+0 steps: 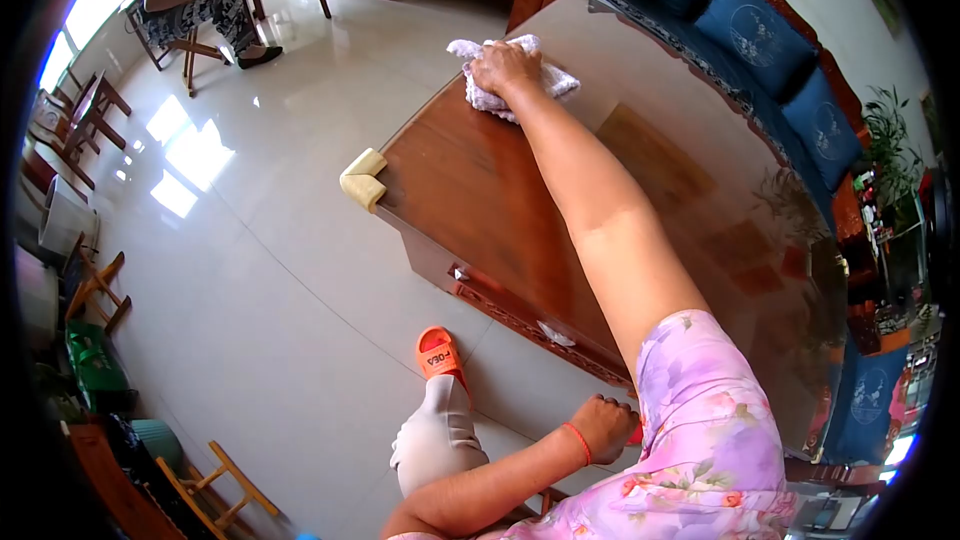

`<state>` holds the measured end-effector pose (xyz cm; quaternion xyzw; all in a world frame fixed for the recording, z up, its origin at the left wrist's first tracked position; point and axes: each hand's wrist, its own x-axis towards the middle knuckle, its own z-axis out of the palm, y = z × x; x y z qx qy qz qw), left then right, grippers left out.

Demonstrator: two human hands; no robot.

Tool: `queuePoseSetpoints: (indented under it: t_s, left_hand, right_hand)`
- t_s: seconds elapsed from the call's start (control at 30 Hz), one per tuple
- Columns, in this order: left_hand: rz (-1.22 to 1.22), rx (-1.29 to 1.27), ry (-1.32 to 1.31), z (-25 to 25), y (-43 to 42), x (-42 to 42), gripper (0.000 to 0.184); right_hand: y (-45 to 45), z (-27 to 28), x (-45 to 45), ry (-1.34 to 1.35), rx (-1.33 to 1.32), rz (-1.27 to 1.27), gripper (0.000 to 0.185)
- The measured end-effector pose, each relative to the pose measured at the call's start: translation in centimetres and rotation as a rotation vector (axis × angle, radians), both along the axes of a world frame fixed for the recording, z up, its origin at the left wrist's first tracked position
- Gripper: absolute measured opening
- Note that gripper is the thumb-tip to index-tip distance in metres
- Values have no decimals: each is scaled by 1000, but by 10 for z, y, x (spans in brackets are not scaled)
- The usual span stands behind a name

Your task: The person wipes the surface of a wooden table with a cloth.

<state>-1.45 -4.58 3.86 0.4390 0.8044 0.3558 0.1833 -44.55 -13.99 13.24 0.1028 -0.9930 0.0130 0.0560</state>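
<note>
The right grip, fingers curled over the cloth, should press evenly along the bench; the left grip is fisted, seemingly empty.

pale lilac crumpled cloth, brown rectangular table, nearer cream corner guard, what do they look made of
Pale lilac crumpled cloth: probably matte microfibre or terry; nubbly surface.
Brown rectangular table: seemingly glossy wood; grainy streaks, reflections, perhaps under glass.
Nearer cream corner guard: perhaps matte foam or rubber, thick and rounded.

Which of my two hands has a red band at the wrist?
Your left hand, the curled one beside your floral top. A red band circles its wrist; your right hand, on the cloth, has a bare wrist.
</note>
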Motion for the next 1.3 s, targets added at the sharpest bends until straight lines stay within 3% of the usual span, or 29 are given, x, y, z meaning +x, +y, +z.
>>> queuePoseSetpoints:
  t_s: [0.17, 0.27, 0.5, 0.53, 0.63, 0.8, 0.93, 1.0, 1.2, 1.3]
  left_hand:
    - [56, 73, 0, -18, 0, 5, 22]
    - [-57, -139, -131, 25, -9, -12, 22]
    - [-65, -140, -27, 15, 3, -5, 21]
    - [-75, -199, -38, 17, 5, -7, 20]
    - [-79, -211, -45, 18, 8, -8, 18]
    - [-57, -97, -17, 6, 5, -8, 18]
    - [-156, -234, -32, 23, -12, -23, 24]
    - [-58, -126, -37, 2, -10, -21, 27]
    - [-62, -69, -69, -15, 3, -14, 35]
    - [-129, -203, -88, 0, 12, -17, 33]
  right_hand:
    - [-3, -3, -22, -37, 30, 76, 51]
    - [3, -11, -15, 26, 18, 177, 49]
    - [-14, 5, 80, -20, 60, 595, 48]
    - [-17, -3, 87, 98, -12, 662, 48]
    - [-20, -27, 61, 11, -68, 675, 47]
    - [3, -5, 9, -2, -64, 326, 50]
    - [27, -6, -38, 3, -101, 91, 53]
    - [43, -13, -60, 32, -128, 7, 57]
    - [113, -9, -76, -15, -174, -294, 59]
    - [157, -11, -68, -6, -198, -398, 59]
